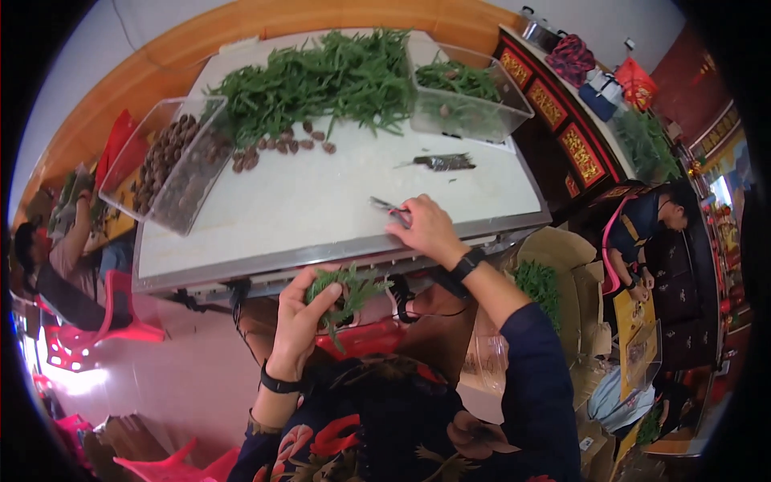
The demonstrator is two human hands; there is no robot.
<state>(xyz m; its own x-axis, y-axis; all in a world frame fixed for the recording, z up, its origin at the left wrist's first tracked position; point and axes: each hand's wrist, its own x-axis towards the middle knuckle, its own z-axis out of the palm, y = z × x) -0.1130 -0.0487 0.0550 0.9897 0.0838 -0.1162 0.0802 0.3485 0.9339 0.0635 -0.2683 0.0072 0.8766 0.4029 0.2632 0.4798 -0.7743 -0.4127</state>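
Note:
My left hand [299, 309] is closed around a feathery green sprig [347, 296], held just off the table's front edge. In my right hand [430, 229], over the front part of the white tabletop, is a small hand tool [387, 209] with slim metal jaws. Its jaws point to the far left; whether it is pliers or scissors I cannot tell. Beyond that hand lies a dark bundle of thin strips or wires [446, 162]. A large heap of green sprigs [321, 80] covers the back of the table, with several loose brown cones [281, 145] in front of it.
A clear bin [189, 197] full of brown cones stands at the table's left. Another clear bin [458, 124] with green sprigs is at the back right. An open cardboard box [574, 281] with greenery stands right of me. Other people work at both sides.

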